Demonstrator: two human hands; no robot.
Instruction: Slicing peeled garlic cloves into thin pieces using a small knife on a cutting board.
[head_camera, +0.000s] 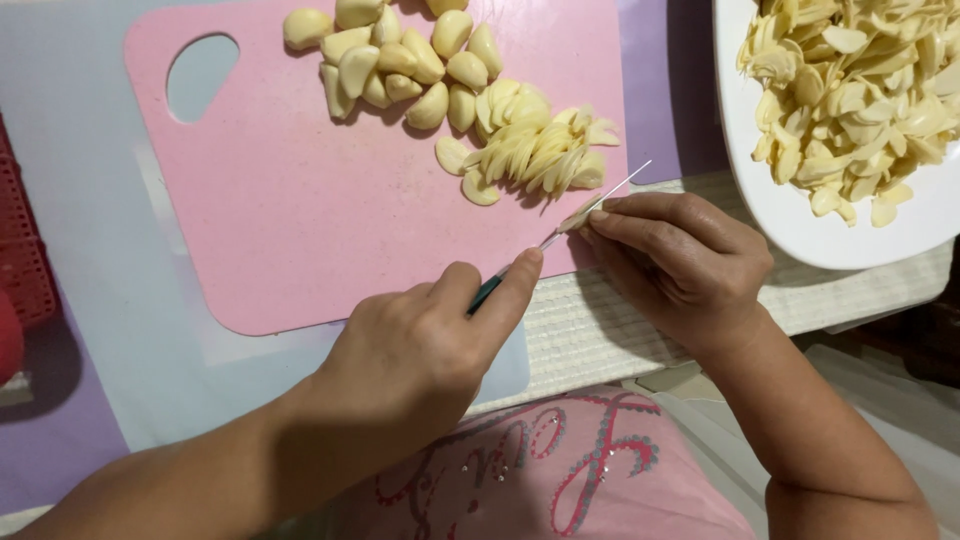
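- Left hand (420, 350) closed around a small knife (560, 232), green handle showing just past the grip, index finger laid along the top toward the blade.
- Right hand (680, 260) pinched narrow on a garlic clove (578, 216), fingertips (600, 222) pressing it down at the near right edge of the pink cutting board (300, 230).
- Thin blade running up and away from the left hand, crossing just over the right fingertips, edge resting against the held clove.
- Just beyond the right fingertips, a fanned heap of garlic slices (535, 150) lying on the board.
- Farther out from both hands, toward the far edge of the board, a cluster of whole peeled garlic cloves (400, 60), touching the sliced heap on its right side.
- Beyond the left hand, at the far left of the board, a rounded handle cut-out.
- To the right of the right hand and past it, a white plate (800, 230) piled with more sliced garlic (850, 90), well apart from the board.
- Beneath the right hand and wrist, a pale woven mat (600, 330) running under the plate's near rim.
- Under the board, a light bluish sheet (90, 200) on the purple tabletop (50, 440).
- Far left of the left forearm, the edge of a red basket (20, 250).
- Nearest the body, below both wrists, a pink garment (560, 470) with beaded lettering.
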